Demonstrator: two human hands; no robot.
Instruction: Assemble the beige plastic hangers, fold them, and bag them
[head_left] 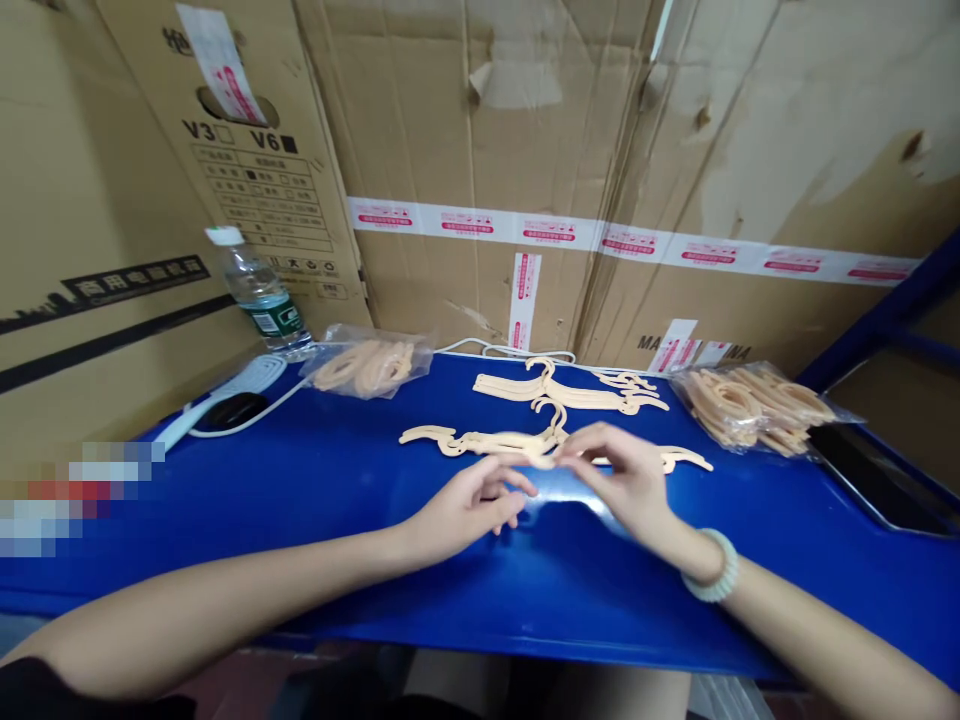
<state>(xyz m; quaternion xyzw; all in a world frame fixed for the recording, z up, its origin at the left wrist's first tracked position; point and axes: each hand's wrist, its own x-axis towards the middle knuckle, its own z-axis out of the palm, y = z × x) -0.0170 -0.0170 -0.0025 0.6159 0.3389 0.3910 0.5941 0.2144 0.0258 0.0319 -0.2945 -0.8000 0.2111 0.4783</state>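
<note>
My right hand (622,480) pinches a small curved beige piece (544,462), which looks like part of a hanger and is blurred. My left hand (476,503) is beside it, its index fingertip at the piece, the other fingers loosely curled and the thumb apart. Just behind both hands lies a beige plastic hanger (487,441) with curved arms and a hook, partly covered by the right hand. Farther back, several more beige hangers (517,388) lie together, their hooks pointing away from me.
A clear bag of beige parts (367,365) is at the back left, another bag (754,405) at the right. A water bottle (262,300), black mouse (234,410) and white cable flank the left. A dark tablet-like device (885,480) lies right on the blue table (420,600). Cardboard (465,290) stands behind.
</note>
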